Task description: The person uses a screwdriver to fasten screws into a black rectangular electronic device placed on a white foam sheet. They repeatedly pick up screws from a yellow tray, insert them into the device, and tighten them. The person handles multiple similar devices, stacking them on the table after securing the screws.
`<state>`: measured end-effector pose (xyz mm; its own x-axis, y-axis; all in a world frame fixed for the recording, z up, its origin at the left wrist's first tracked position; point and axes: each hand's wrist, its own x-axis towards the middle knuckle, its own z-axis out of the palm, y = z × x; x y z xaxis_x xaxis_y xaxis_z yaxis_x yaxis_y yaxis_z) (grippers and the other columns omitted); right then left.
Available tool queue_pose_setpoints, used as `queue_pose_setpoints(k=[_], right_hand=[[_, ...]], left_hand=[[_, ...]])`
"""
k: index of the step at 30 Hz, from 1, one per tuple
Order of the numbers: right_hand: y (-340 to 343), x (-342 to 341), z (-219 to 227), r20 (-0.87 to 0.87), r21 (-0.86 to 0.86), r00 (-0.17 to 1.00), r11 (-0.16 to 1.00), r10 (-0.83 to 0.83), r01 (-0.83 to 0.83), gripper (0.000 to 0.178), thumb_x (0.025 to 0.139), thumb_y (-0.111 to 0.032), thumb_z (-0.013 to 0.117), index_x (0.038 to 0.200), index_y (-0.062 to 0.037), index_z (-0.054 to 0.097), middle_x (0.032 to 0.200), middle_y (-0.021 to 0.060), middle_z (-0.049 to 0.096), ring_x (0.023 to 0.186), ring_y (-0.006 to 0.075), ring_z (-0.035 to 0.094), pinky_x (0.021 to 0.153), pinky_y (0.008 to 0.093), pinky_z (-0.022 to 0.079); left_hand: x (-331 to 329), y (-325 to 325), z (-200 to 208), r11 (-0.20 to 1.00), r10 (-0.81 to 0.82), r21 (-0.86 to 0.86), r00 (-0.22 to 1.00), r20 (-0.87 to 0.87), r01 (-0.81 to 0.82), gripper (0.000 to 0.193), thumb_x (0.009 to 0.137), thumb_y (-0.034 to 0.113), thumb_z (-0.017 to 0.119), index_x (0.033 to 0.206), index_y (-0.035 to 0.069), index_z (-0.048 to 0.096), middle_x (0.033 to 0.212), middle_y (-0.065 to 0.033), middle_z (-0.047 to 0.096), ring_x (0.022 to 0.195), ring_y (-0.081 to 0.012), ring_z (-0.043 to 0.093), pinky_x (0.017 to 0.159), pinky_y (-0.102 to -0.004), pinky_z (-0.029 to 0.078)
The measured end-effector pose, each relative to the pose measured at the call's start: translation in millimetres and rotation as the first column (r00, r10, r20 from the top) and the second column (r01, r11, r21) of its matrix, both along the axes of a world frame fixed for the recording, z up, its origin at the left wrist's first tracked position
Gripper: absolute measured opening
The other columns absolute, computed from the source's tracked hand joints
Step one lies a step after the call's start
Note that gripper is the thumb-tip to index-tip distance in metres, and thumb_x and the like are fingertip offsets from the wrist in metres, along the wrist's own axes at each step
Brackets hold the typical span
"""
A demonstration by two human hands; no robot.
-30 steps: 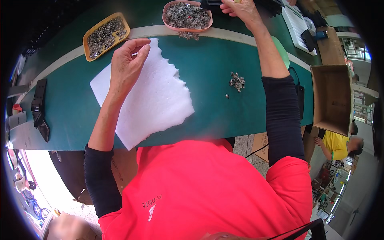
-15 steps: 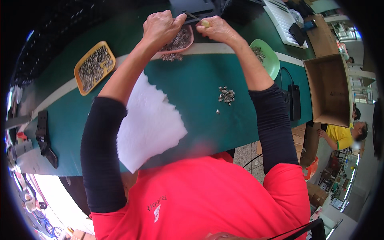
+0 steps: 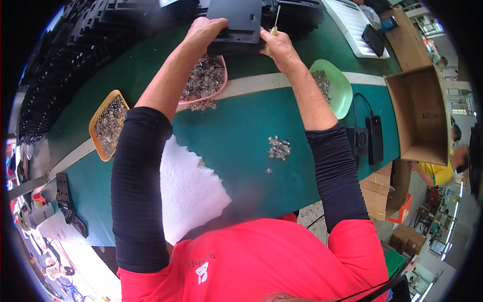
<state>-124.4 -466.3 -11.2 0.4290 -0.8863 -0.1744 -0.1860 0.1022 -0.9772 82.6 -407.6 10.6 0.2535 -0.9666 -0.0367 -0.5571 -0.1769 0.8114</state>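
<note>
At the far edge of the bench, my left hand is closed on the left side of a flat black plastic panel. My right hand is wrapped round a screwdriver with a yellowish handle, its shaft pointing up and away. The thumb of that hand lies against the panel's right edge. Just below the panel, a pink tray is heaped with small metal parts, and some lie outside its near rim. A small pile of shiny metal parts rests on the green mat nearer me.
An orange-yellow tray of metal parts stands left, a green tray right. A torn white foam sheet lies by my left arm. Stacked black panels fill the far left. Beyond a cardboard box, a person in yellow is visible.
My view has shifted toward the far side. The black panel now sits between both hands, lifted over the pink tray's far side. The screwdriver, earlier pointing left toward my left hand, now points away.
</note>
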Motion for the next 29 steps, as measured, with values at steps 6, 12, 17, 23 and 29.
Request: queue_pose_setpoints(k=[6, 12, 17, 23, 29], right_hand=[[-2.1, 14.0, -3.1, -0.039, -0.019, 0.999, 1.000, 0.006, -0.007, 0.036, 0.090, -0.036, 0.061, 0.105, -0.0036, 0.064, 0.103, 0.0066, 0.063, 0.096, 0.0183, 0.057, 0.084, 0.0393, 0.046], [12.3, 28.3, 12.4, 0.092, -0.007, 0.993, 0.997, -0.075, 0.076, 0.027, 0.089, -0.031, 0.064, 0.102, -0.0068, 0.066, 0.094, 0.0029, 0.065, 0.089, 0.0157, 0.059, 0.079, 0.0362, 0.047], [10.5, 32.5, 25.8, 0.100, -0.043, 0.994, 0.998, -0.050, 0.055, 0.025, 0.090, -0.030, 0.065, 0.100, -0.0073, 0.066, 0.093, 0.0017, 0.065, 0.086, 0.0142, 0.061, 0.076, 0.0355, 0.050], [31.3, 31.5, 58.9, -0.020, -0.107, 0.997, 0.992, -0.070, 0.068, 0.026, 0.091, -0.030, 0.064, 0.103, -0.0062, 0.065, 0.094, 0.0030, 0.066, 0.087, 0.0136, 0.063, 0.075, 0.0350, 0.052], [8.4, 38.4, 79.6, 0.200, -0.055, 0.979, 0.998, 0.035, -0.024, 0.029, 0.090, -0.027, 0.066, 0.109, -0.0048, 0.065, 0.101, 0.0068, 0.067, 0.093, 0.0149, 0.064, 0.081, 0.0425, 0.056]], left_hand=[[24.1, -14.1, -12.9, 0.998, 0.031, 0.066, 0.919, -0.394, -0.005, 0.042, 0.082, 0.034, 0.066, 0.116, 0.008, 0.062, 0.108, -0.0075, 0.063, 0.101, -0.0185, 0.060, 0.091, -0.0376, 0.048], [18.1, 1.7, 15.7, 0.973, 0.217, 0.185, 0.834, -0.507, -0.140, 0.044, 0.081, 0.040, 0.066, 0.114, 0.011, 0.062, 0.103, -0.0055, 0.062, 0.098, -0.0169, 0.060, 0.088, -0.0375, 0.048], [16.2, 11.7, 22.8, 0.969, 0.246, 0.175, 0.779, -0.577, -0.176, 0.047, 0.081, 0.042, 0.066, 0.115, 0.010, 0.061, 0.103, -0.0058, 0.062, 0.097, -0.0166, 0.060, 0.086, -0.0363, 0.049], [23.5, 31.3, 47.6, 0.987, 0.140, 0.141, 0.817, -0.560, -0.072, 0.050, 0.083, 0.042, 0.067, 0.121, 0.011, 0.060, 0.105, -0.0067, 0.062, 0.100, -0.0203, 0.062, 0.090, -0.0387, 0.051], [60.5, 21.4, 90.8, 0.993, 0.099, 0.030, 0.659, -0.745, -0.115, 0.023, 0.085, 0.023, 0.067, 0.099, 0.005, 0.062, 0.082, -0.0079, 0.067, 0.067, -0.0193, 0.068, 0.055, -0.0322, 0.058]])
